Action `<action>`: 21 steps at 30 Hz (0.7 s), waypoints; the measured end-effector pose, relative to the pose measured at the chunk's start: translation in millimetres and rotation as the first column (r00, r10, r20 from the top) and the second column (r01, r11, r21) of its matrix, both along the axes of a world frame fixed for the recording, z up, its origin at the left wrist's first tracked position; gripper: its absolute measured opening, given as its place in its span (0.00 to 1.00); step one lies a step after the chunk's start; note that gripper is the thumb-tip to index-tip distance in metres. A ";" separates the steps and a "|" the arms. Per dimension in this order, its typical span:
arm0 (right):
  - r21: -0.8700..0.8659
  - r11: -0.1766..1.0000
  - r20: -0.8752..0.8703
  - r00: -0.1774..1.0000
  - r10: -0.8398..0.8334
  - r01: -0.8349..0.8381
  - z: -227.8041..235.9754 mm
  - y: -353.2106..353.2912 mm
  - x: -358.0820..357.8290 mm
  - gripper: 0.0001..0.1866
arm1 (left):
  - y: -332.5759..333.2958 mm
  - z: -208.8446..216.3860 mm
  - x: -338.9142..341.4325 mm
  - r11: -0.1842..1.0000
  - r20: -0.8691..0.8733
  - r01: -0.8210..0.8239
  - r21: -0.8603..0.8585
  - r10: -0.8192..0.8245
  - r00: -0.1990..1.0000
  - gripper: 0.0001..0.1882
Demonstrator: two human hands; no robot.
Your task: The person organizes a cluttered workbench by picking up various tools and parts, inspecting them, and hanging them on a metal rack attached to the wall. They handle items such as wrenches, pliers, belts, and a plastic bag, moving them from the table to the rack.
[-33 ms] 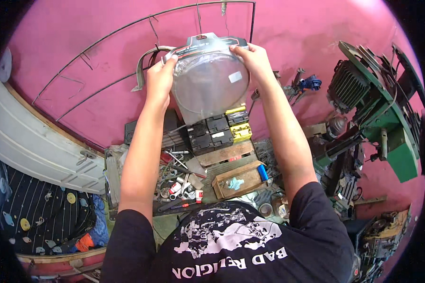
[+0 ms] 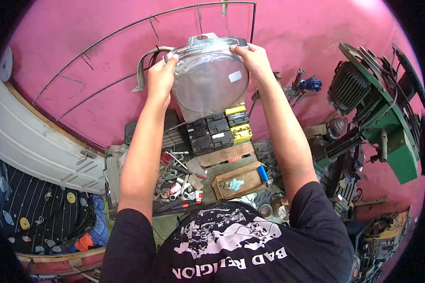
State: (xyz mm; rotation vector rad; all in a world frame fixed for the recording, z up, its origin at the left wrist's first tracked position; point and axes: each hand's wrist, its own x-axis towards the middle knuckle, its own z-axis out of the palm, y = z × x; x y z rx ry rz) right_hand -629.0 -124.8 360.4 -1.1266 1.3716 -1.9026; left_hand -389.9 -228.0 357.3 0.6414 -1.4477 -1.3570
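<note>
With both arms stretched out, I hold up a clear plastic package [image 2: 204,85] with a dark printed header and a hanging hole. A thin, round outline shows through the plastic, and a small white label is on its right side. My left hand [image 2: 160,81] is closed on the upper left edge, thumb in front. At the upper right corner, my right hand [image 2: 256,61] pinches the header, its thumb also in front. The fingers behind the package are hidden. Below and beyond it sit several black batteries [image 2: 212,133] and yellow ones [image 2: 241,133].
Tools and red-and-white containers [image 2: 175,187] crowd the bench. A wooden tray [image 2: 237,181] holds a light-blue piece, beside a blue cylinder [image 2: 262,173]. A green machine with a motor [image 2: 348,87] stands right. Left is a white door [image 2: 47,141]; a metal frame [image 2: 104,37] hangs on the pink wall.
</note>
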 end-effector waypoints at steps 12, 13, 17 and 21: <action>0.114 0.991 -0.088 0.994 -0.062 0.072 -21.4 -43.2 -19.9 0.12 | -37.7 -32.4 -16.6 0.966 0.209 -0.218 -0.140 0.244 0.947 0.18; 0.104 0.992 -0.081 0.995 -0.059 0.068 -21.9 -44.7 -20.2 0.12 | -42.2 -34.9 -16.7 0.962 0.230 -0.218 -0.162 0.252 0.940 0.18; 0.117 0.990 -0.119 0.991 -0.067 0.080 -33.1 -52.4 -28.0 0.13 | -42.1 -33.9 -21.3 0.950 0.245 -0.233 -0.208 0.281 0.928 0.21; 0.147 0.984 -0.139 0.987 -0.085 0.105 -40.5 -59.6 -28.7 0.13 | -39.6 -37.7 -21.2 0.898 0.314 -0.293 -0.330 0.397 0.863 0.22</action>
